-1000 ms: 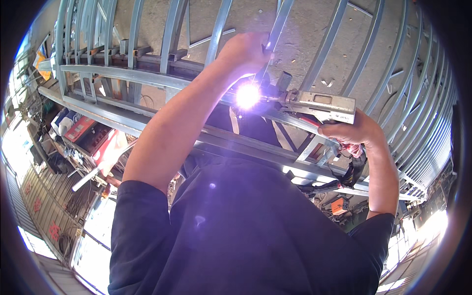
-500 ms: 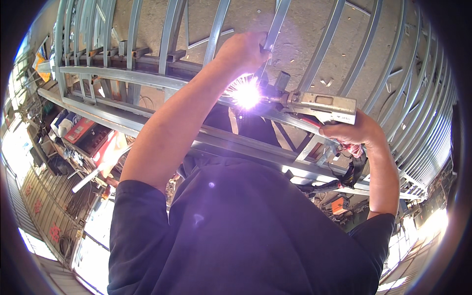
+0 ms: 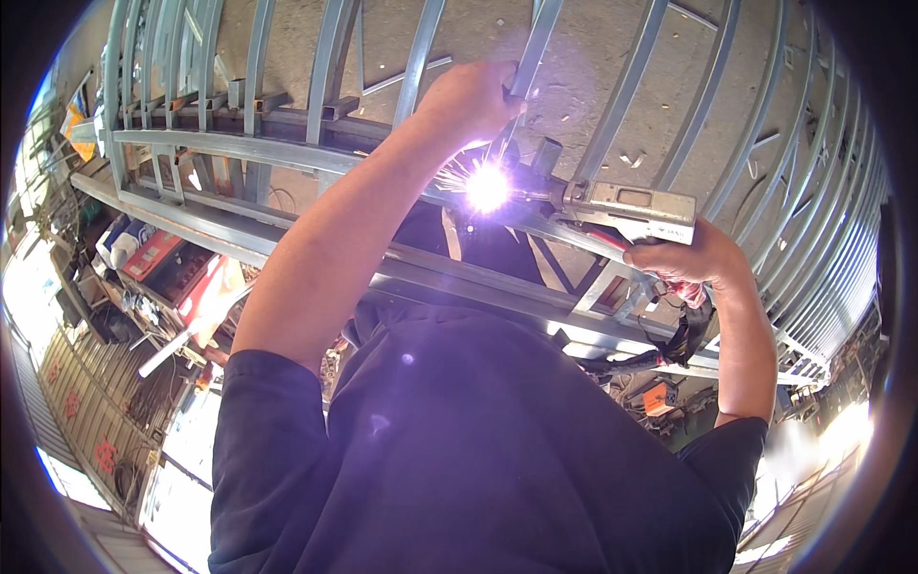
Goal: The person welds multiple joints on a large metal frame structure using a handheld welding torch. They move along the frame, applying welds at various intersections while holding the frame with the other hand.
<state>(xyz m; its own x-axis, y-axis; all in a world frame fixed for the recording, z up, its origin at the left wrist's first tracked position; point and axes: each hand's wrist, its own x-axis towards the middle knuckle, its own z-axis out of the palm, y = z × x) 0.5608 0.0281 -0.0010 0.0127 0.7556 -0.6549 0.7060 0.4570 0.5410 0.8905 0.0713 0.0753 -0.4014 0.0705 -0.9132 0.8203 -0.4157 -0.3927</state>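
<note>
My left hand [image 3: 475,100] is closed around an upright galvanized metal bar [image 3: 539,48], close to its lower end. In my right hand [image 3: 706,253] is a boxy, pale welding gun [image 3: 636,209], its nozzle pointing left. A white-violet welding arc [image 3: 487,187] glares at the nozzle's tip, throwing sparks leftward just below my left hand. Glare hides the joint itself. The arc sits over the long rails of a metal frame [image 3: 229,145], where the bar meets it.
Several parallel metal bars [image 3: 710,86] run up and away on the right, with more at left. A short square tube stub [image 3: 547,153] juts beside the nozzle. Left lies a red tray [image 3: 153,256]; lower right, an orange box [image 3: 659,399]. Scraps litter the concrete floor [image 3: 593,115].
The arc's bright spot and the welding gun have shifted slightly right, and the spark spray looks thinner. My left hand stays on the bar.
</note>
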